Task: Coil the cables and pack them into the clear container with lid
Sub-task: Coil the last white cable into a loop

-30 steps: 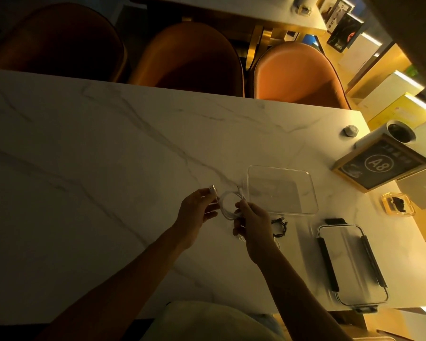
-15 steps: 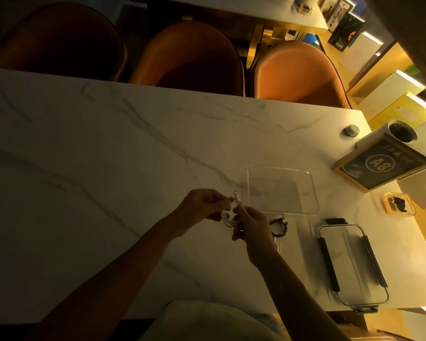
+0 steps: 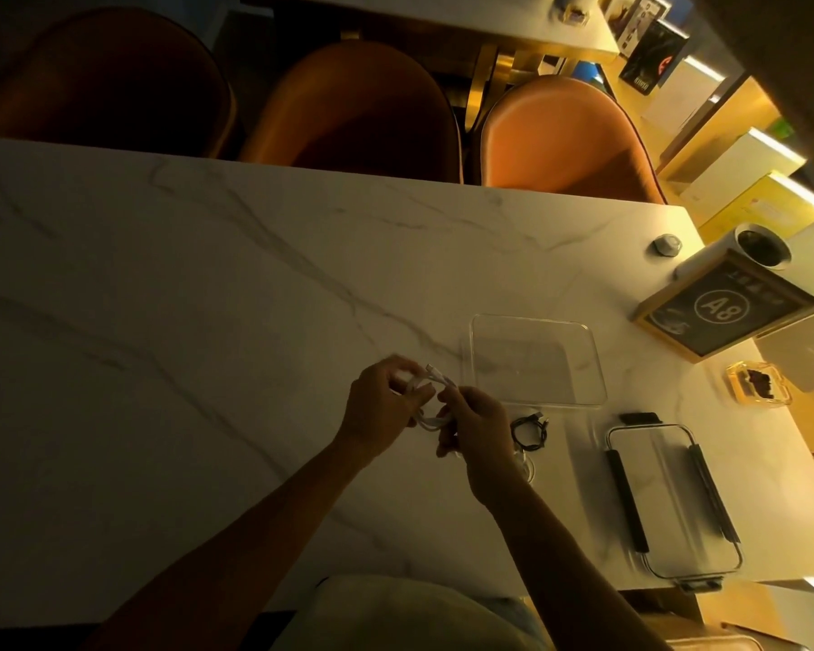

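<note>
A white cable (image 3: 435, 383) is held as a small coil between both hands just above the marble table (image 3: 208, 321). My left hand (image 3: 379, 406) pinches the coil's left side, and my right hand (image 3: 478, 422) grips its right side. The clear container (image 3: 597, 368) stands open on the table just to the right of the hands, with nothing visible inside. A coiled black cable (image 3: 529, 432) lies in front of the container, beside my right hand. Part of another pale cable (image 3: 527, 467) shows under my right wrist. The lid (image 3: 673, 500) with black clips lies flat at the front right.
A framed A8 sign (image 3: 720, 312), a white cylinder (image 3: 748, 249), a small round knob (image 3: 667, 245) and an amber ashtray (image 3: 757, 390) stand along the table's right edge. Orange chairs (image 3: 565, 138) line the far side.
The hands have come closer together around the white cable. Its loop has been drawn from a wide ring into a tighter coil, and the plug end now points up between the hands.
</note>
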